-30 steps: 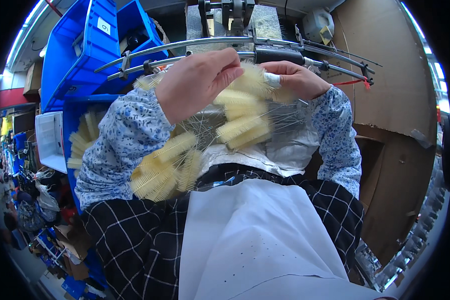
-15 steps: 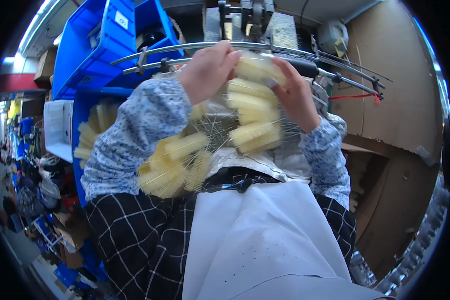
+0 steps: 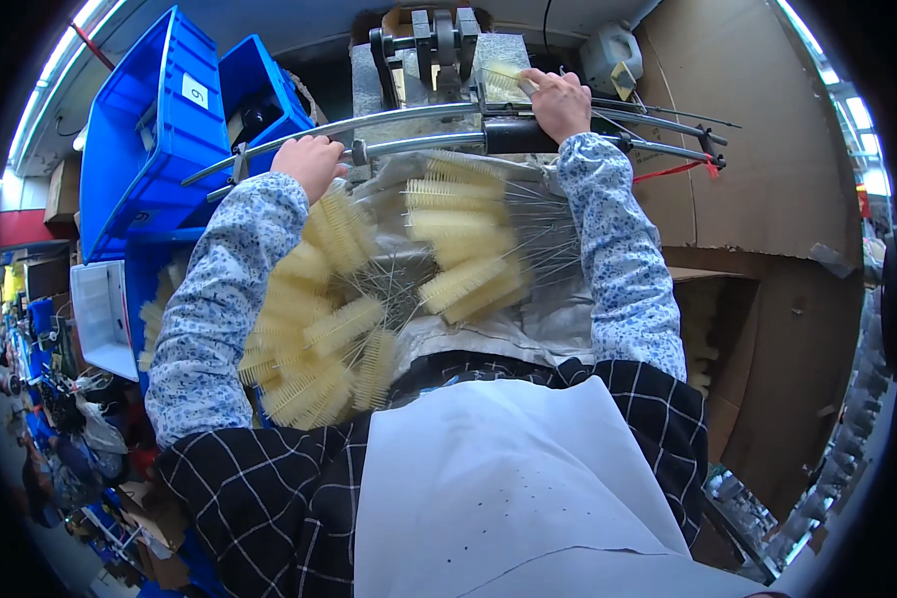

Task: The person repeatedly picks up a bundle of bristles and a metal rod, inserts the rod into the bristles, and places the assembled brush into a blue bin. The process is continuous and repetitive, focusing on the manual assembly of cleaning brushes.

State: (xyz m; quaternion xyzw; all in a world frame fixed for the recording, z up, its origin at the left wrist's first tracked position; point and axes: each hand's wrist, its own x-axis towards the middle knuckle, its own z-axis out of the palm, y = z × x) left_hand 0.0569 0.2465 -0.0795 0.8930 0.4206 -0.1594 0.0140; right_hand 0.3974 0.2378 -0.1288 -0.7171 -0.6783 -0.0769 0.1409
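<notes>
My left hand (image 3: 311,164) is closed around the near metal rod (image 3: 419,145) of the machine frame, just above a heap of pale yellow bristle brushes (image 3: 314,324). Farther off to the right, my right hand (image 3: 563,103) pinches one end of a pale yellow brush (image 3: 503,78), which lies across the machine behind the rods. Below, between my forearms, a second group of yellow brushes (image 3: 463,214) rests on a pale cloth (image 3: 478,337). Their thin wire stems (image 3: 399,289) cross in a tangle, and some brush ends are blurred.
Blue bins (image 3: 154,130) stand tilted at the back left, with a white tray (image 3: 105,319) beneath them. A metal machine head (image 3: 439,55) rises at the back centre. Cardboard (image 3: 757,140) walls the right side, and a red strip (image 3: 673,171) hangs from the rod end.
My hands have moved apart: the left went down and left to the rod, the right went up and back with the brush. The view has shifted slightly too.
</notes>
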